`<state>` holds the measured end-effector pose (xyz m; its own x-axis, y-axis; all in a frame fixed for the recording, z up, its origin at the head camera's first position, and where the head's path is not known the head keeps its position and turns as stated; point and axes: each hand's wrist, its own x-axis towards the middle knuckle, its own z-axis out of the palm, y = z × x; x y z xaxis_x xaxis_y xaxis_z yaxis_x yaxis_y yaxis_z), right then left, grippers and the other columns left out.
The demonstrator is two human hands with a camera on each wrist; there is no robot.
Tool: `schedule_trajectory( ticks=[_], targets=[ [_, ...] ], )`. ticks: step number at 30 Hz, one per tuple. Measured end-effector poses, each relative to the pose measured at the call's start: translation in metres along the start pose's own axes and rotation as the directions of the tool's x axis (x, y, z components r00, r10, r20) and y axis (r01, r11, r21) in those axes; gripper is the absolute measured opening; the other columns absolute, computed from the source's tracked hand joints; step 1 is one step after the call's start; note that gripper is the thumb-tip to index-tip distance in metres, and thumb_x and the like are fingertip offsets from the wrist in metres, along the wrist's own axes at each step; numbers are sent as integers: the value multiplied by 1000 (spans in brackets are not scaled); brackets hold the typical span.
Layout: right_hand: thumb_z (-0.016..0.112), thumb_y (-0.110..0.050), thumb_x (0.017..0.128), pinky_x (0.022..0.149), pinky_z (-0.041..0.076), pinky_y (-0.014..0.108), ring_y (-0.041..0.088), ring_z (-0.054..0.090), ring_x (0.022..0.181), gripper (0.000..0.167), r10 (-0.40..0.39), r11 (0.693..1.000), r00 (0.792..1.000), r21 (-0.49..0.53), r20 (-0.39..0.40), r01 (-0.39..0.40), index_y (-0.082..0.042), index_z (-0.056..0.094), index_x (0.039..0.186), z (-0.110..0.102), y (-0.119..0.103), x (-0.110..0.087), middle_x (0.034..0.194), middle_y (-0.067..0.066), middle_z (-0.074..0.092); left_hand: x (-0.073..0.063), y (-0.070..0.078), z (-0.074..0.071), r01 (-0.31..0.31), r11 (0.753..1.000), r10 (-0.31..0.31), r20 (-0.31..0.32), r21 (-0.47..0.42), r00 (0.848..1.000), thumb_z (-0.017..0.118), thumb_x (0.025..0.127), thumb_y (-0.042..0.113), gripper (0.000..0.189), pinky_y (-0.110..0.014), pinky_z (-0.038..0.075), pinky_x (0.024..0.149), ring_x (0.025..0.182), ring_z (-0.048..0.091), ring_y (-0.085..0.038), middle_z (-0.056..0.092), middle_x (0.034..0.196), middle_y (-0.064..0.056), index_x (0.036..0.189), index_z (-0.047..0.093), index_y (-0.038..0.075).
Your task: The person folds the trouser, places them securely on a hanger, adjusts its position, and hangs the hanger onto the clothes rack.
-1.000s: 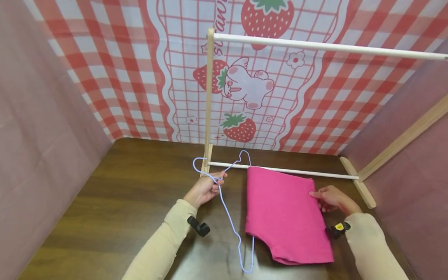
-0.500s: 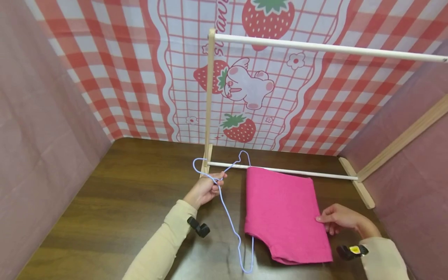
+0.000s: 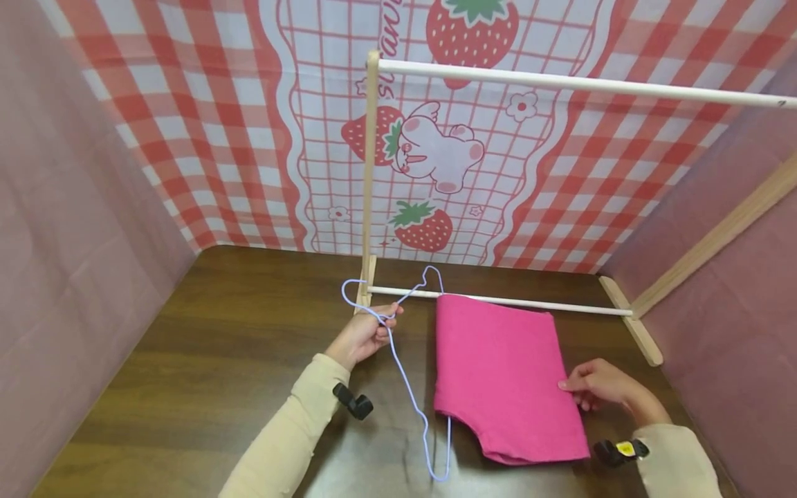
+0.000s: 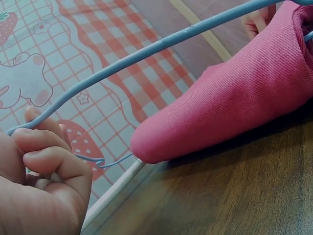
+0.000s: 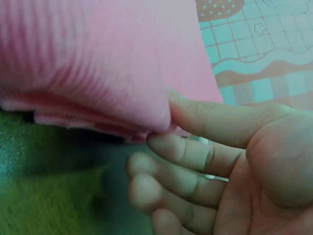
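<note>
A light-blue wire hanger (image 3: 406,380) is gripped at its neck by my left hand (image 3: 367,335), hook pointing left. Over its long bar hangs a folded pink garment (image 3: 504,380); its folds hide most of that bar, and both hanger ends stick out. My right hand (image 3: 600,387) pinches the garment's right edge. Close up in the right wrist view, thumb and index finger hold the layered cloth (image 5: 112,73) while the other fingers curl loosely below. The left wrist view has the left fingers curled round the wire (image 4: 137,51), with the rolled garment fold (image 4: 230,93) beyond.
Behind the hanger stands a rack with a white top rail (image 3: 560,81), a low white bar (image 3: 529,303) and wooden posts. It rests on a brown wooden table (image 3: 218,360). A strawberry-print cloth (image 3: 243,138) hangs behind; pinkish curtains (image 3: 75,207) flank both sides.
My right hand has slid down along the garment's right edge toward me, then stayed there. The left hand and hanger have hardly moved.
</note>
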<state>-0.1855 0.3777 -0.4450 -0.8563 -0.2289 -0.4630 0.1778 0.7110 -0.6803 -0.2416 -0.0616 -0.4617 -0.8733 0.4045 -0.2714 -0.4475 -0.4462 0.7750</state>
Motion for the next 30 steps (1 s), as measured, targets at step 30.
schedule_trajectory(
  ticks=[30],
  targets=[
    [66,-25,92,57,45,28,13,54,57,32,-171,974,920,-201,-354,104,6,66,83,32,-117,13,59,1,58,12,6,0,-6,999,12,-136,45,991,54,99,10,13,-10,37,45,52,51,-1,63,65,3,97,63,1]
  ],
)
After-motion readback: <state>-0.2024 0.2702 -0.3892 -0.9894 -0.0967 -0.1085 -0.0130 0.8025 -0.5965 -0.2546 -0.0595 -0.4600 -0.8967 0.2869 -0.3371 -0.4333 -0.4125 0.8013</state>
